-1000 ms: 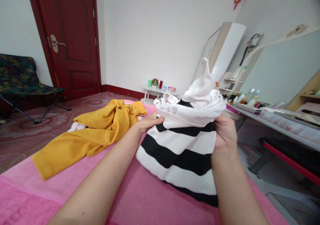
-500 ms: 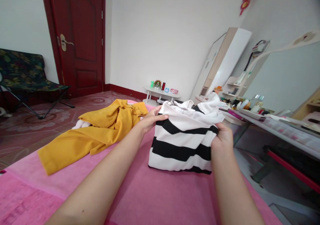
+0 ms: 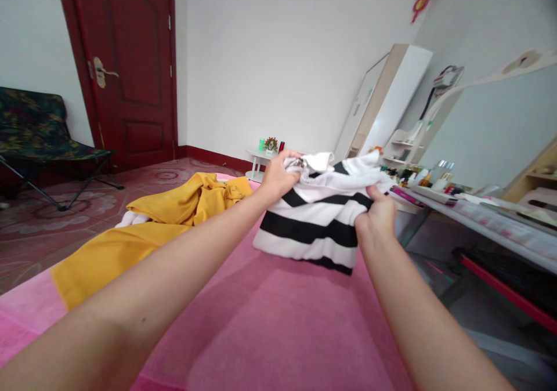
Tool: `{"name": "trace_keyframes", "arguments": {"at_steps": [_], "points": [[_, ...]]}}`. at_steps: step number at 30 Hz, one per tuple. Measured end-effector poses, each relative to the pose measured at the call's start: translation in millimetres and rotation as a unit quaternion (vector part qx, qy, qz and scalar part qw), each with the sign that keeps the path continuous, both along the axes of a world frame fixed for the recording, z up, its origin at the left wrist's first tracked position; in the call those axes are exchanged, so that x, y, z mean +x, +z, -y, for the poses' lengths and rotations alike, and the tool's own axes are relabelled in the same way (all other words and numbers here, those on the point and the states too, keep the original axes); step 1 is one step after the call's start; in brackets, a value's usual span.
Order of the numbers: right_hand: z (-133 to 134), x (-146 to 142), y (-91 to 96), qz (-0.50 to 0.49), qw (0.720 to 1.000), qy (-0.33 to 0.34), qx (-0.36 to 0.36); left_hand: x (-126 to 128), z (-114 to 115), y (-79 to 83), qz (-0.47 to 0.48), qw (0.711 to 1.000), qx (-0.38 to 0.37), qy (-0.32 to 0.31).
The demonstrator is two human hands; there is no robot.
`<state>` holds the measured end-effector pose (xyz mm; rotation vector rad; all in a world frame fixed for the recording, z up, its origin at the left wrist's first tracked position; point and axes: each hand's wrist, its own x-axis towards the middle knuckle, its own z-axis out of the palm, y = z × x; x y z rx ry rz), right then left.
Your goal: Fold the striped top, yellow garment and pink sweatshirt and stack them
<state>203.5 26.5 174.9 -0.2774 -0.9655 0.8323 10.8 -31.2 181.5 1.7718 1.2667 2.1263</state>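
Note:
A black-and-white striped shirt (image 3: 313,223), folded into a bundle, is stretched between my two hands above the pink bedspread (image 3: 261,321). My left hand (image 3: 281,176) is closed on its upper left corner, close to a small shiny detail at the collar. At the upper right side, my right hand (image 3: 378,214) grips the cloth with the thumb on top. White fabric bunches along the shirt's top edge. A crumpled mustard-yellow garment (image 3: 174,205) lies to the left, partly covered by my left forearm.
A dressing table (image 3: 483,211) with bottles and boxes runs along the right, beneath a mirror (image 3: 505,130). Beyond the bed stands a low white table (image 3: 256,162) holding small items. To the left are a camouflage folding chair (image 3: 43,141) and a dark red door (image 3: 126,60).
Both hands have lifted the striped shirt up and away from me. My left hand has shifted from its side to the top corner. The view has turned slightly right.

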Motion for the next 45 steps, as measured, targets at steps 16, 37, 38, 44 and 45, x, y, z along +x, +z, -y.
{"name": "trace_keyframes", "arguments": {"at_steps": [16, 37, 38, 44, 45], "points": [[124, 124, -99.0, 0.631, 0.763, 0.117, -0.079, -22, 162, -116.4, -0.424, 0.865, -0.207, -0.169], [102, 39, -134.2, 0.597, 0.797, -0.078, -0.051, 2, 105, -121.5, -0.264, 0.937, -0.226, -0.049], [103, 39, -130.9, 0.583, 0.808, -0.072, -0.05, -2, 104, -117.0, -0.227, 0.95, -0.206, -0.05], [116, 48, -106.9, 0.615, 0.787, -0.044, 0.031, -39, 122, -88.9, -0.223, 0.968, -0.114, -0.01], [118, 51, -104.9, 0.65, 0.759, -0.026, 0.038, -43, 128, -89.2, -0.273, 0.952, -0.137, -0.034]]}}
